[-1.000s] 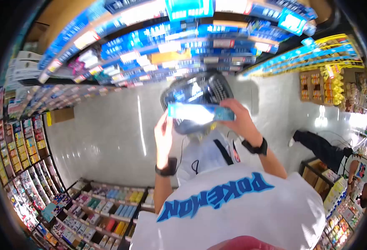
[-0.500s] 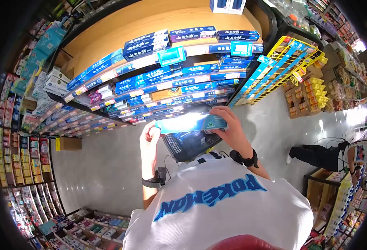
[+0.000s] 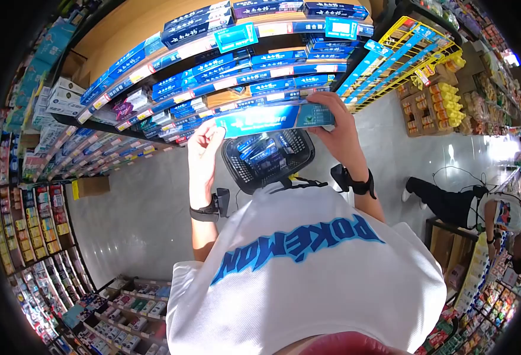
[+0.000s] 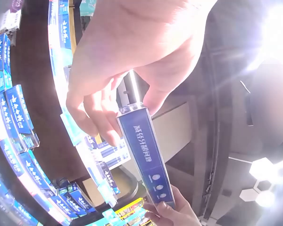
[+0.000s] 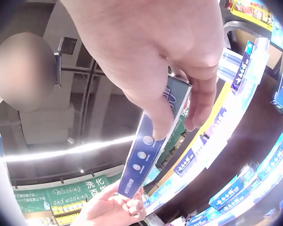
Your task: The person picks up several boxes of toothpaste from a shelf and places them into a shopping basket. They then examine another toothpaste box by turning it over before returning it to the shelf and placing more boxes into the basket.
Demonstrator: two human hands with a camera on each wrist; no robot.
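A long blue and teal toothpaste box (image 3: 266,120) is held level in front of the shelves, its printed front facing up with a bright glare on part of it. The left hand (image 3: 206,139) pinches one end between thumb and fingers. At the other end the right hand (image 3: 336,127) grips it, thumb below and fingers over the top edge. In the left wrist view, a narrow dark blue side of the box (image 4: 144,150) shows white characters and three round icons. Below the box stands a dark shopping basket (image 3: 305,160) with several blue boxes inside.
Curved shelves (image 3: 272,74) stocked with blue toothpaste boxes rise just ahead. A yellow wire rack (image 3: 402,56) stands at their right end. Grey floor (image 3: 136,207) lies to the left. Another person (image 3: 479,204) stands at the right near a display shelf.
Both hands and the box shift away from over the basket toward the shelf edge in the head view. The glare slides along the box, leaving more print visible. Both hands keep their hold.
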